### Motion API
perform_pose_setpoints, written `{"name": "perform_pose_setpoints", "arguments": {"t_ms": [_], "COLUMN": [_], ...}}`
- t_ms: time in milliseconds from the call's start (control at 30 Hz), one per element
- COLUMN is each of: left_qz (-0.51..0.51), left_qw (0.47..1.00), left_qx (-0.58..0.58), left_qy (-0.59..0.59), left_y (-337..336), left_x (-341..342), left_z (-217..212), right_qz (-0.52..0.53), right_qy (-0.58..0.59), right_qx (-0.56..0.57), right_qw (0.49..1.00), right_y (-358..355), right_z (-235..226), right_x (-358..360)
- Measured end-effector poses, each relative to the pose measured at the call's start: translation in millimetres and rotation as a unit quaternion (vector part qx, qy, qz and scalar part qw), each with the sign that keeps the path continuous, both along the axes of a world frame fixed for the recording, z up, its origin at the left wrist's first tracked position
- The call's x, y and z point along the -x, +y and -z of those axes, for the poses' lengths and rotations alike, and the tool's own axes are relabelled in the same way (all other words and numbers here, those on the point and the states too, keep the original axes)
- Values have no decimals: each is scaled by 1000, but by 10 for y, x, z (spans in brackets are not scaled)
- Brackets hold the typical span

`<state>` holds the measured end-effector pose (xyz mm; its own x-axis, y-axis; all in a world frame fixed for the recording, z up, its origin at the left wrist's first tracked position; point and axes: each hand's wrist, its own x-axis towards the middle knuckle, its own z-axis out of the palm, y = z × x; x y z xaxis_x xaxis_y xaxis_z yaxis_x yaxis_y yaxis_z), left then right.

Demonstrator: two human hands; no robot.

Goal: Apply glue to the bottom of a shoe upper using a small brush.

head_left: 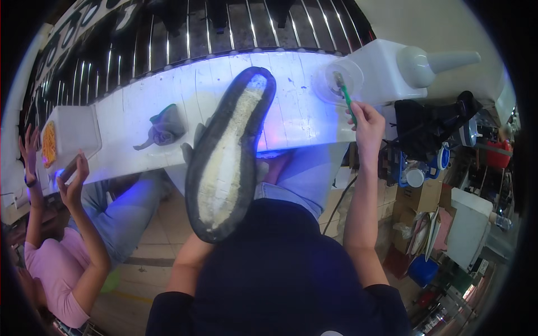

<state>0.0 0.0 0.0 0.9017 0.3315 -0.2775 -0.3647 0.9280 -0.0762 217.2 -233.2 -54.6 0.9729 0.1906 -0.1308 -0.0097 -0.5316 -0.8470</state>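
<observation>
You can read no text, label, number or sign anywhere in your view; the small dark marks on the cardboard box (406,206) to your right are too tiny to make out.

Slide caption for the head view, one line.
Left hand holds an upturned dark shoe; right hand holds a green-handled brush at a translucent cup beside a white bottle.

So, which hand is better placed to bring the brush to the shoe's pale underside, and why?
Probably the right: the right hand grips the green-handled brush, whose tip is in the round tub. The left hand, mostly hidden, is occupied holding the black shoe.
</observation>
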Motion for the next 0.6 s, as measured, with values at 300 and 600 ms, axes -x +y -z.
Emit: {"name": "perform_pose_setpoints", "arguments": {"t_ms": [300, 600], "left_qz": [120, 172], "left_qw": [989, 935], "left_qx": [-84, -227], "left_qy": [-12, 210], "left_y": [-166, -343], "left_x": [-167, -258], "left_z": [388, 802], "right_qz": [14, -297], "right_qy": [69, 56], "right_qx": [-264, -169], "right_qw": [962, 938], "right_y": [309, 595], "right_z": [-344, -1217], "right_x": [105, 889]}}
